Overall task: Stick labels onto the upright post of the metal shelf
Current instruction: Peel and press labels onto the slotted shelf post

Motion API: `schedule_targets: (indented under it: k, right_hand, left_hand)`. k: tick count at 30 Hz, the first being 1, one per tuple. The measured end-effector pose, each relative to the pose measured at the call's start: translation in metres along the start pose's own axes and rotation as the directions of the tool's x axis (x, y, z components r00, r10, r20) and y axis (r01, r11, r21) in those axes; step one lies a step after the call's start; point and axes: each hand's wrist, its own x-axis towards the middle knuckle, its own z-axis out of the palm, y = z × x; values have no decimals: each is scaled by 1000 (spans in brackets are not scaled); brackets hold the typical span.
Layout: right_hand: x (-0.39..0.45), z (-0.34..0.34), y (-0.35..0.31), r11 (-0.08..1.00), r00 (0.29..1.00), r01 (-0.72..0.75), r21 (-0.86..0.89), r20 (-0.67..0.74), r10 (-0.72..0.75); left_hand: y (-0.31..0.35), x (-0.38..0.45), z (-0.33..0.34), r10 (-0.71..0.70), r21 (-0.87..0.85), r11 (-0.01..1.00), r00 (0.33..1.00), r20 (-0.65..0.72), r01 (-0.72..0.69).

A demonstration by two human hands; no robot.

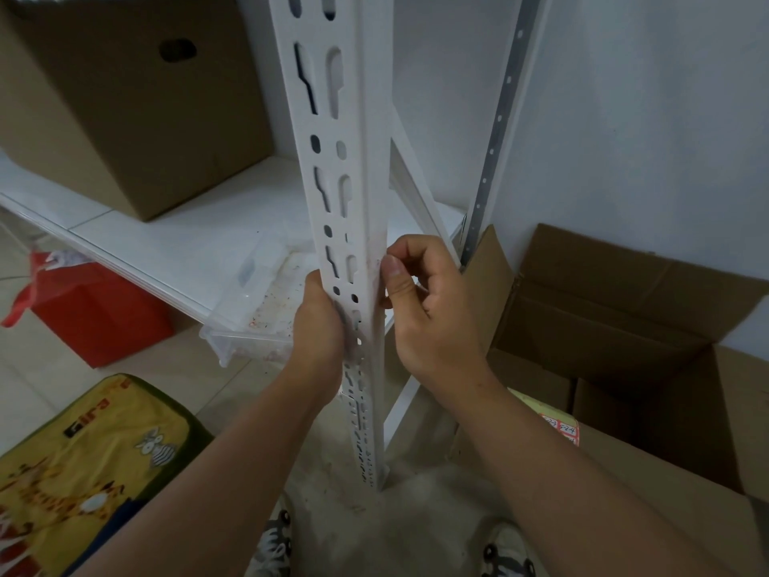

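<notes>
Head view showed the left hand (320, 322) gripping the upright post (345, 193) to steady it, while the right hand (420, 301), fingers curled, thumbed something unseen against its edge.

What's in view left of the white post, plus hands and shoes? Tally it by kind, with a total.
Cardboard box: 1
Red box: 1
Clear plastic tub: 1
Yellow bag: 1
Hands: 2
Shoes: 2
Total: 8
</notes>
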Motion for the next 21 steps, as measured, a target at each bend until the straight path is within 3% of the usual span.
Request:
schedule_targets:
  k: [11, 21]
  right_hand:
    - [-6, 11, 0, 990, 989, 71, -118, -119, -85]
    - [-7, -2, 1, 992, 997, -65, 110, -23, 67]
  left_hand:
    - [-3, 1, 4, 24, -48, 999, 999, -40, -26]
    - [-4, 5, -1, 15, 16, 1000, 1000, -1, -15]
